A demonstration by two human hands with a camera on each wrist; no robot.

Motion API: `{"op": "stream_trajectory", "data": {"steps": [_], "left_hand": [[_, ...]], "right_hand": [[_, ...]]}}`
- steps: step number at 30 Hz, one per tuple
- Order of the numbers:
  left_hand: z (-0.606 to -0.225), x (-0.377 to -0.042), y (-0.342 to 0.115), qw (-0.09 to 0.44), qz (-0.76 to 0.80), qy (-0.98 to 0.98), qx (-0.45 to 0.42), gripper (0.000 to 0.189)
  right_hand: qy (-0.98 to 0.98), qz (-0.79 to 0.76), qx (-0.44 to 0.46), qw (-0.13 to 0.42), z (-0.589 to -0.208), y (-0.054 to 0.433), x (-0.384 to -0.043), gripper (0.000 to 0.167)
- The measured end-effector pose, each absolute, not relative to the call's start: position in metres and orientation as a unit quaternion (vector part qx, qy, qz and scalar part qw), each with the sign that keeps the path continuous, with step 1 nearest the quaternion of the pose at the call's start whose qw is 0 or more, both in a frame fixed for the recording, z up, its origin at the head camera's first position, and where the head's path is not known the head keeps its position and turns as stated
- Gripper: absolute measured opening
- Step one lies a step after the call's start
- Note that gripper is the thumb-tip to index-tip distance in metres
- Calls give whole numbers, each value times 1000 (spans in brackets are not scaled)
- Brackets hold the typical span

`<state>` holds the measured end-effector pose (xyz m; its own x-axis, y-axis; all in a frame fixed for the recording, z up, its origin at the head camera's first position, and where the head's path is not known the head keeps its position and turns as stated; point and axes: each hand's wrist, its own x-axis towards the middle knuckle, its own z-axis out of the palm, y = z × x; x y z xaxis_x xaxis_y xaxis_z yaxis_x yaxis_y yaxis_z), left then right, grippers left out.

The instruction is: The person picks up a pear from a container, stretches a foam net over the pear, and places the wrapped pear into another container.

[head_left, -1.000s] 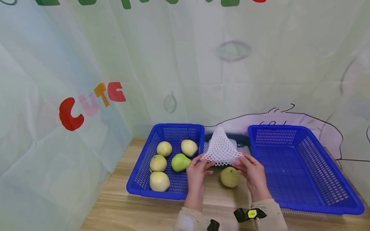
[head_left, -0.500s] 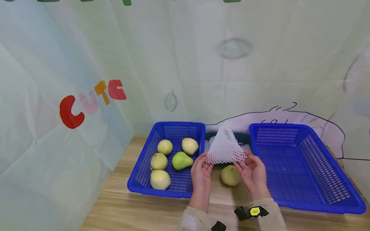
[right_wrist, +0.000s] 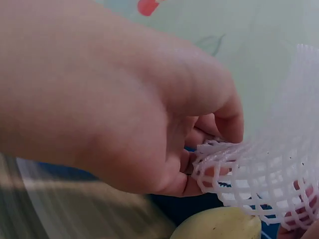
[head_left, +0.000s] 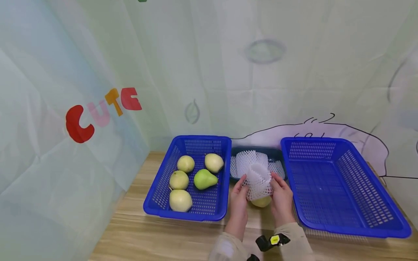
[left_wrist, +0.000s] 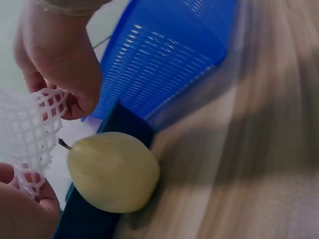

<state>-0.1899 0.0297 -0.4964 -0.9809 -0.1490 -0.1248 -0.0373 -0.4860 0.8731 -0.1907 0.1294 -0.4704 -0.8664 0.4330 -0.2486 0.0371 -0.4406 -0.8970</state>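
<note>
A white foam net sleeve [head_left: 258, 185] is stretched between my two hands, its mesh rim facing me. My left hand [head_left: 239, 204] pinches the rim on one side; its fingers also show at the lower edge of the left wrist view [left_wrist: 25, 209]. On the other side my right hand [head_left: 281, 203] pinches it between thumb and fingers, seen close in the right wrist view. Just under the sleeve a yellow-green pear [left_wrist: 113, 172] stands on the table, stem toward the net. From the head, the sleeve covers the pear's upper part.
A dark green tray [head_left: 274, 151] behind the hands holds more foam nets [head_left: 246, 161]. At left, a blue basket [head_left: 204, 216] holds several pears, one a brighter green pear [head_left: 205, 179]. Another blue basket [head_left: 326, 188] stands at right on the wooden table [head_left: 147, 235].
The foam net has come down toward me, from above the tray to over the pear. My hands have moved closer together, and both now pinch the rim.
</note>
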Motion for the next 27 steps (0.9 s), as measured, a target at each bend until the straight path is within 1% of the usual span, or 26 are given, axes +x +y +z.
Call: {"op": "stream_trajectory", "data": {"steps": [2, 4, 12, 18, 22, 27], "left_hand": [[-502, -191, 31, 27, -850, -517, 94, 43], [-507, -191, 31, 23, -845, -525, 96, 43], [-520, -190, 29, 13, -811, -574, 111, 39], [-525, -190, 26, 2, -805, -580, 125, 39], [-528, -192, 25, 0, -797, -590, 133, 39], [-532, -194, 23, -8, -789, -597, 147, 38]], "right_hand": [[-547, 789, -247, 129, -476, 128, -192, 35], [-567, 770, -258, 137, -482, 127, -193, 36], [-580, 744, -288, 164, -498, 124, -191, 32], [-575, 744, -297, 169, -511, 126, -191, 31], [-563, 746, -317, 163, -534, 131, -200, 26], [-575, 735, -320, 165, -569, 139, -215, 27]]}}
